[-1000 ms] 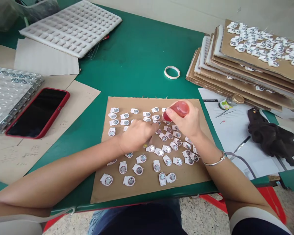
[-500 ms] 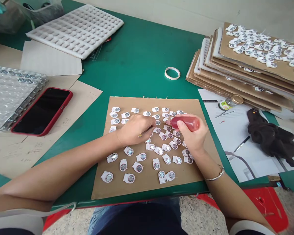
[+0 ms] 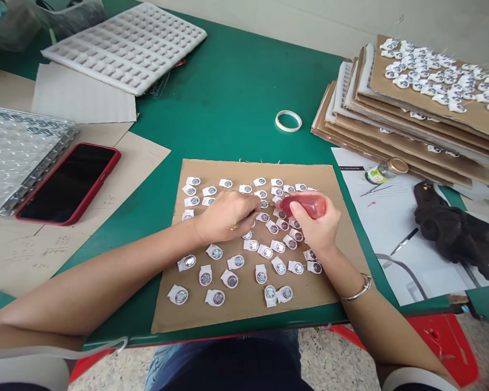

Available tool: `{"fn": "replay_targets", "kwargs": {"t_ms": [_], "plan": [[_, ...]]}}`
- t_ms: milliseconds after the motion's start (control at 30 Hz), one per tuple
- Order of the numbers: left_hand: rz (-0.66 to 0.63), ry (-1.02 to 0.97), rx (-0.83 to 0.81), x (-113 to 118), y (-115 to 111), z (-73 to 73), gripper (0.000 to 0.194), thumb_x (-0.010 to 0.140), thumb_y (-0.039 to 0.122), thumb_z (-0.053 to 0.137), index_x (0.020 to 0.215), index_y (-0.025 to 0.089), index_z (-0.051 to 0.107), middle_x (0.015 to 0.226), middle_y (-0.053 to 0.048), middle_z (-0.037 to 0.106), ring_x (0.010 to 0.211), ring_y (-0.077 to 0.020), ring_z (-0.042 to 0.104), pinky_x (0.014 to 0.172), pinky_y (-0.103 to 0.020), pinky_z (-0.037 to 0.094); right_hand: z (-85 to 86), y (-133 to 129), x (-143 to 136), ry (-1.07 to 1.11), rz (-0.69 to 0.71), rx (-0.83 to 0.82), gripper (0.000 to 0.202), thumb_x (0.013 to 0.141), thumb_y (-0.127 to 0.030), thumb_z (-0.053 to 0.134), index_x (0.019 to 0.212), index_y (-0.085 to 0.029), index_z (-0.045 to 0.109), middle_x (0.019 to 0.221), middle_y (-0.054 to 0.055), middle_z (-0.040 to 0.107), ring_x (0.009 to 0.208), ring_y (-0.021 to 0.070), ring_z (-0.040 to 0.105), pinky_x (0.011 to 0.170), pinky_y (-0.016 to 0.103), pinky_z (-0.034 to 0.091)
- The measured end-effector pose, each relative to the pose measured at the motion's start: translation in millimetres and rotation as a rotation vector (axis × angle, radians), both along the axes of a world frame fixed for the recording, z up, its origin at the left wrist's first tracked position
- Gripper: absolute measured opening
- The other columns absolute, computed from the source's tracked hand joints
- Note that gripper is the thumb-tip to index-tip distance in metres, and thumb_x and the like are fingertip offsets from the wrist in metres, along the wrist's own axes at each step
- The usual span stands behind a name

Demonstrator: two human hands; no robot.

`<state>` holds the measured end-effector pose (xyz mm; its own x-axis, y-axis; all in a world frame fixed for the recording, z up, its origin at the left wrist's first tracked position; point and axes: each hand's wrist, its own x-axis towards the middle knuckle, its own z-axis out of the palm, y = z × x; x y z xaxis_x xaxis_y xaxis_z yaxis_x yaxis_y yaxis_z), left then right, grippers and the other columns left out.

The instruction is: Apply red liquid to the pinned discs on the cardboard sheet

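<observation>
Fingers of R hand (image 3: 323, 227) clutch a smooth red bottle (image 3: 307, 206), nose by L hand (image 3: 225, 216), which pinches a thin stick (image 3: 244, 219). From afar I see both over flat brown card (image 3: 244, 315) w/ white tags (image 3: 206, 276), shiny & round at one end; hands hide some. Stack (image 3: 337, 119), jar (image 3: 386, 171), crumpled black cloth (image 3: 452, 231) at R; phone (image 3: 69, 184) at L.

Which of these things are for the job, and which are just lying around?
Looks like part of the job:
red bottle in the right hand
thin tool in the left hand
white pieces
cardboard sheet under them

Probably just lying about:
phone
white ring
jar
dark cloth
</observation>
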<state>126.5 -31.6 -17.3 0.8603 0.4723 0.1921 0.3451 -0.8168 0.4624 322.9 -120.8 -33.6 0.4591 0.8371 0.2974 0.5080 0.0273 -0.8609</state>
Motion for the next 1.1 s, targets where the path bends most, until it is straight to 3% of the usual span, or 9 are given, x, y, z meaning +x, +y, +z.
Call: {"fn": "replay_targets", "kwargs": {"t_ms": [733,1100], "plan": [[0.006,0.013,-0.005,1.4,-0.2,2.0,0.013,0.077,0.012,0.046,0.075,0.016,0.058,0.062,0.000,0.059,0.055,-0.0129,0.051,0.053,-0.028,0.036,7.2,-3.5,-3.5,-0.159,0.120,0.086,0.027,0.069,-0.026,0.072,0.093,-0.022,0.059,0.091,0.001,0.069,0.086,0.0147,0.066,0.078,0.030,0.054],[0.049,0.010,-0.091,1.0,1.9,3.9,0.015,0.079,0.016,0.047,0.076,0.016,0.062,0.060,-0.001,0.060,0.053,-0.0121,0.051,0.052,-0.026,0.035,4.7,-1.6,-1.6,-0.106,0.111,0.076,0.024,0.071,-0.028,0.070,0.092,-0.021,0.059,0.089,0.002,0.070,0.085,0.0161,0.066,0.077,0.032,0.054]]}}
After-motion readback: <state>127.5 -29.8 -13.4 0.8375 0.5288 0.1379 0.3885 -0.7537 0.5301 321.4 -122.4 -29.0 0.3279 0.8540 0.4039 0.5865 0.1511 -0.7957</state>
